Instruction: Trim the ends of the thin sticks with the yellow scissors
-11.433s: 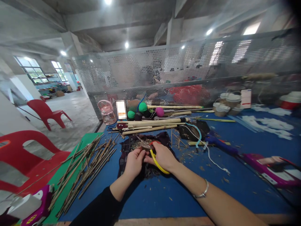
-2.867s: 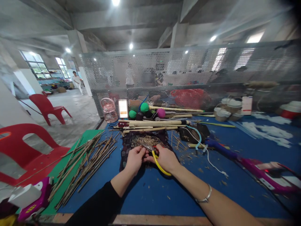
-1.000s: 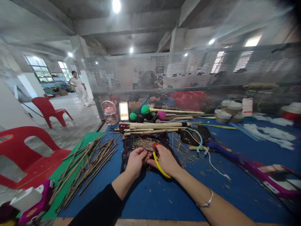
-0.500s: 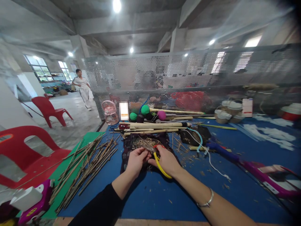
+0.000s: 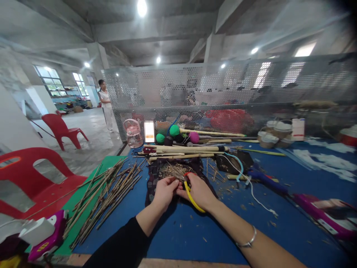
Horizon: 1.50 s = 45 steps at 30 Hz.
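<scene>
My right hand (image 5: 200, 190) is wrapped round a pair of scissors (image 5: 192, 200) with yellow and red handles. Their metal blades point up and to the left, close to the fingertips of my left hand (image 5: 164, 192). The left fingers are pinched together; whatever they hold is too small or hidden to name. Both hands are over a dark patterned cloth (image 5: 152, 182). Just beyond them, a heap of small brown cut bits (image 5: 170, 169) lies on that cloth. To the left, a loose bundle of thin brown twigs (image 5: 111, 199) spreads over the blue table (image 5: 178, 238) and a green sheet (image 5: 65, 208).
Pale sticks (image 5: 184, 149) lie behind the cloth, with green yarn balls (image 5: 174, 130) and a magenta ball (image 5: 194, 137). A pink bottle (image 5: 133, 134) stands at the back. On the right lies a purple tool (image 5: 315, 212); red chairs (image 5: 55, 182) stand left. Someone (image 5: 107, 106) stands by the perforated screen.
The view has shifted slightly, moving the table scene a little to the right. My left fingertips have drawn closer together beside the blades. The person in the background has moved right and turned.
</scene>
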Available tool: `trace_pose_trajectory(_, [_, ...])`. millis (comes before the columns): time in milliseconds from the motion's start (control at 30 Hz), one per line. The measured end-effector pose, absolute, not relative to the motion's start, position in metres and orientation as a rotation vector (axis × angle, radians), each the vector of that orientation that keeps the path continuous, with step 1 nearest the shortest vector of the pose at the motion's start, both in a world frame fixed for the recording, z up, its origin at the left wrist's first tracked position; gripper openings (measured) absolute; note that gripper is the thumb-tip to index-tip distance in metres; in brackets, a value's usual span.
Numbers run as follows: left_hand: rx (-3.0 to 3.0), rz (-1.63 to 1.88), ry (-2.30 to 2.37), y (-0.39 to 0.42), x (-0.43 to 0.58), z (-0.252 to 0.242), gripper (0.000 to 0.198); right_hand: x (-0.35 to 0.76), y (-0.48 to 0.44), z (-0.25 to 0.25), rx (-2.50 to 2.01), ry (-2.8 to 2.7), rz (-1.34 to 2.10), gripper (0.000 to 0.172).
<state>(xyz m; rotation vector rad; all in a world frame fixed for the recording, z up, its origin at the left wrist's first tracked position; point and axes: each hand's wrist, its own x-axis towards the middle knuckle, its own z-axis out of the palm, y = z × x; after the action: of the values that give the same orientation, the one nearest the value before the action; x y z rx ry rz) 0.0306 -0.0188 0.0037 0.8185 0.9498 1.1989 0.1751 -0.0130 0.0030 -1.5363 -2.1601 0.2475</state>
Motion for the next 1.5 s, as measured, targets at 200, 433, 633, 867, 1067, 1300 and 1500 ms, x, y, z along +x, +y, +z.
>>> trace_pose_trajectory(200, [0.848,1.238,0.999,-0.0182,0.0296,0.0005,0.025,0.1767,-0.0134,0.0028,-1.656,-2.189,0.323,0.046])
trace_pose_trajectory(433, [0.825,1.245,0.984,-0.0180,0.0276,0.0049,0.028,0.1753,-0.0137,0.0058,-1.797,-2.196,0.261,0.048])
trace_pose_trajectory(633, [0.794,1.243,0.958,-0.0160,0.0282,0.0045,0.024,0.1765,-0.0100,0.0023,-1.812,-2.157,0.206,0.049])
trace_pose_trajectory(867, [0.704,1.265,1.000,-0.0134,0.0285,0.0054,0.021,0.1786,-0.0079,0.0053,-1.826,-2.115,0.227,0.047])
trace_pose_trajectory(1067, [0.775,1.221,1.023,-0.0143,0.0249,0.0072,0.025,0.1787,-0.0092,0.0098,-1.846,-2.126,0.239,0.047])
trace_pose_trajectory(1300, [0.716,1.294,0.990,-0.0126,0.0233,0.0067,0.026,0.1772,-0.0132,0.0102,-1.746,-2.119,0.253,0.049])
trace_pose_trajectory(1500, [0.769,1.255,0.925,-0.0128,0.0248,0.0028,0.024,0.1752,-0.0141,0.0095,-1.589,-2.154,0.216,0.049])
